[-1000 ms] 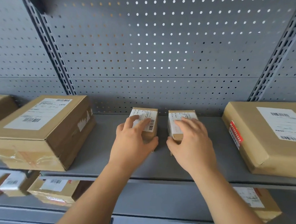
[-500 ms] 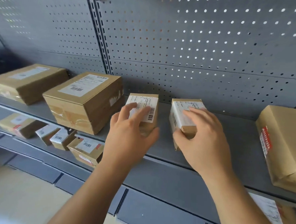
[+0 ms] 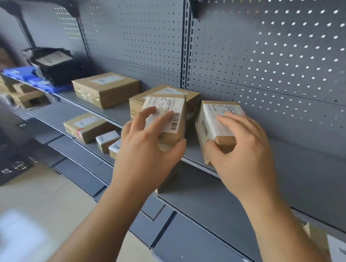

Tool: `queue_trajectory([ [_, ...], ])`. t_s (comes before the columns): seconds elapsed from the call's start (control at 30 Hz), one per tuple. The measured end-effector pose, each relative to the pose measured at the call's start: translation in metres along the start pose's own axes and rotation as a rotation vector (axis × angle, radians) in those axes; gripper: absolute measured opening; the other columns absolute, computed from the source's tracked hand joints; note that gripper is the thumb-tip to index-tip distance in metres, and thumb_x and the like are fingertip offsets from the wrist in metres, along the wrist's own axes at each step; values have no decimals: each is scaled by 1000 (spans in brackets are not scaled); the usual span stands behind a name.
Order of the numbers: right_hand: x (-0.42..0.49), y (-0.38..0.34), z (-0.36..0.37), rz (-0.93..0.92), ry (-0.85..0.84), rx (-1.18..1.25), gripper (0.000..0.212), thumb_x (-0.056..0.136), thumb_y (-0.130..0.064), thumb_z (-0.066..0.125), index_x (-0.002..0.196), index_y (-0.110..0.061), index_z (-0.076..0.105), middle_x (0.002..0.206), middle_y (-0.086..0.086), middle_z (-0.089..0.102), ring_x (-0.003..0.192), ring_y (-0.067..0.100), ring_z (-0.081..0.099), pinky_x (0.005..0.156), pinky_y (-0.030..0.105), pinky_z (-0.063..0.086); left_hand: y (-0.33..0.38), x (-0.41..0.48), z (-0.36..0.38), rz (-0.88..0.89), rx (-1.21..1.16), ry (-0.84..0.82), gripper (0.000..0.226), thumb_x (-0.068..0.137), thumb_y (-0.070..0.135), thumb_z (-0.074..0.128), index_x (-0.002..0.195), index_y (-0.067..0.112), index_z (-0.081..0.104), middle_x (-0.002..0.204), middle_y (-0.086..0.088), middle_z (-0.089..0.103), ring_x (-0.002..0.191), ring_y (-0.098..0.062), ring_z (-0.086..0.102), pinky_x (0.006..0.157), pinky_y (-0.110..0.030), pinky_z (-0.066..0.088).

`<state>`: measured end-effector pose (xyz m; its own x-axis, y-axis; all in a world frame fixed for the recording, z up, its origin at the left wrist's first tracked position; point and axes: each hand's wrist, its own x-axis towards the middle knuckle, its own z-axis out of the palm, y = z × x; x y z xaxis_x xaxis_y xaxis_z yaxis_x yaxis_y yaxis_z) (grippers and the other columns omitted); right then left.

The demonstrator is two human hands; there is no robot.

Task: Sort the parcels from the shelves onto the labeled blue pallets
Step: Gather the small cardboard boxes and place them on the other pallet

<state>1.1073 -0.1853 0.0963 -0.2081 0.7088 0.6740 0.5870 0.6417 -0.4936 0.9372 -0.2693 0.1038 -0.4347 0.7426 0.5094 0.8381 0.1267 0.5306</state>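
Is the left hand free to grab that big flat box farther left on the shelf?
Probably not yet: the left hand already holds a small parcel, though the flat box sits unobstructed.

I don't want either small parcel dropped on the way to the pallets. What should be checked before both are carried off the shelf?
1. Left hand grip on the left small parcel: fingers on the label, thumb wrapped under the near end. Ok.
2. Right hand grip on the right small parcel: fingers across the top, thumb at the near end. Ok.
3. Parcels clear of the shelf: both look lifted at the front edge, but contact underneath is hidden. Cannot tell.
4. Clear of the larger box behind the left parcel: they overlap in view. Cannot tell.
5. Labels readable for sorting: print is blurred. Cannot tell.
6. Destination pallet in sight: not ok.
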Motion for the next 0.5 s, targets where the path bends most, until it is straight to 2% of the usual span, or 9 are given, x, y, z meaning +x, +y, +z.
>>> queue_trajectory([
  [0.13, -9, -61, 29, -60, -60, 49, 56, 83, -42, 56, 130, -15, 67, 138, -1, 63, 136, 22, 48, 116, 38, 38, -49, -17, -50, -66, 22, 42, 62, 85, 60, 69, 144, 51, 50, 156, 18, 34, 142, -22, 32, 109, -47, 42],
  [0.23, -18, -111, 58, -114, -125, 91, 56, 84, -43, 57, 133, -16, 65, 141, -2, 61, 140, 21, 45, 116, 43, 38, -91, -29, -88, -149, 39, 85, 62, 85, 60, 70, 143, 50, 52, 156, 18, 35, 143, -23, 32, 110, -47, 41],
  [0.37, -32, -174, 103, -182, -229, 149, 55, 85, -43, 58, 134, -18, 64, 142, -3, 60, 140, 17, 43, 120, 39, 34, -149, -44, -135, -256, 75, 155, 60, 83, 58, 70, 141, 49, 53, 154, 19, 36, 139, -24, 34, 109, -42, 39],
  [0.5, -41, -228, 147, -237, -309, 198, 53, 87, -38, 63, 135, -17, 63, 142, -3, 60, 137, 14, 43, 115, 23, 25, -201, -59, -179, -345, 122, 216, 61, 83, 58, 69, 141, 49, 53, 155, 17, 37, 139, -25, 34, 112, -42, 36],
])
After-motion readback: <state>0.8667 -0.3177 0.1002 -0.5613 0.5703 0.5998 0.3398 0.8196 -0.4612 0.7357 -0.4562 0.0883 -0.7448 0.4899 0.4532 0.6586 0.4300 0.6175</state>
